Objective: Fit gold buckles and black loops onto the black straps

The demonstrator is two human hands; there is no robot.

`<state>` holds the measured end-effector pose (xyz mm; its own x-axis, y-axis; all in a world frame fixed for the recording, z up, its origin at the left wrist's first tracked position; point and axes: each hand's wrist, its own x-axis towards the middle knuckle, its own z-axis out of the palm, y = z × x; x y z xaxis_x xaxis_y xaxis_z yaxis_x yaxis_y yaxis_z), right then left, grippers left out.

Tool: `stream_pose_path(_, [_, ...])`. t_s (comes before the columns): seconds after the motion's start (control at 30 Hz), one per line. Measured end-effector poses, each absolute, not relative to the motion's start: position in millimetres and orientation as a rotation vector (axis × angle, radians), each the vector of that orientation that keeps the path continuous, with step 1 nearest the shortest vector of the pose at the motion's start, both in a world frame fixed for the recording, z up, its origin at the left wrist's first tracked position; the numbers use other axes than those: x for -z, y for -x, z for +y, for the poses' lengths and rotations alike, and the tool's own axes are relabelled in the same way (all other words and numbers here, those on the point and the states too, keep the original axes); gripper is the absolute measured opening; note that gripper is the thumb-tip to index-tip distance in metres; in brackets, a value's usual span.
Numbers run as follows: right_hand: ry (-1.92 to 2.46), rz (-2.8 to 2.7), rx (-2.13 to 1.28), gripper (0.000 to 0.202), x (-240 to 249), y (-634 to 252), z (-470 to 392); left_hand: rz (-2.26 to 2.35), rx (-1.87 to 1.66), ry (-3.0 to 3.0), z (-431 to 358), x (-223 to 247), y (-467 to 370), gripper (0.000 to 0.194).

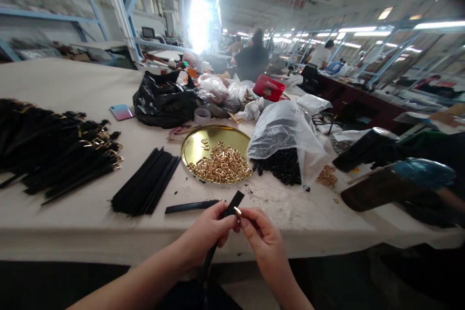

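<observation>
A black strap (236,199) is pinched in my left hand (205,232); one end points up and away, and the other hangs below the hand over the table edge. In the fingertips of my right hand (264,238) is a small gold buckle (237,211), held right against the strap. Fingers partly cover the buckle, so I cannot tell whether the strap passes through it. Just beyond my left hand lies another black strap (189,207) on the table. A round gold tray (221,131) in front of both hands carries a heap of gold buckles (223,164).
Left of the tray lies a stack of black straps (147,181), with a larger pile of buckled straps (76,155) further left. A phone (122,112) and black bag (163,99) sit behind. Black pieces (283,164) spill from a white plastic bag (286,128). Dark bottles stand rightward.
</observation>
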<state>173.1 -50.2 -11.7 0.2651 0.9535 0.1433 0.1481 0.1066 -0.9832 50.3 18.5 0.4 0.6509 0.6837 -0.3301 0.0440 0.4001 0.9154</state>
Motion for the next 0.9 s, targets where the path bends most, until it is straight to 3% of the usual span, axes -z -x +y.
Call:
stream_pose_path(0.17, [1.429, -1.19, -0.706, 0.007, 19.4, -172.3, -48.8, 0.773, -0.424, -0.999, 17.0, 9.8, -53.2, 0.022])
stream_pose_path(0.23, [1.457, -1.128, -0.77, 0.004, 22.6, -172.3, -46.7, 0.795, -0.415, -1.018, 18.1, 13.1, -52.4, 0.023])
stream_pose_path(0.43, [1.446, -0.959, -1.093, 0.02, 29.3, -173.6, -39.5, 0.881, -0.378, -1.206, 24.4, 22.4, -46.9, 0.022])
stream_pose_path(0.6, [1.424, -0.958, -1.136, 0.018, 35.8, -169.5, -37.0, 0.908, -0.374, -1.374, 30.2, 32.8, -43.1, 0.014])
stream_pose_path(0.9, [1.41, -1.019, -1.038, 0.015, 38.7, -170.4, -33.9, 0.869, -0.255, -1.425, 36.2, 32.4, -39.5, 0.021])
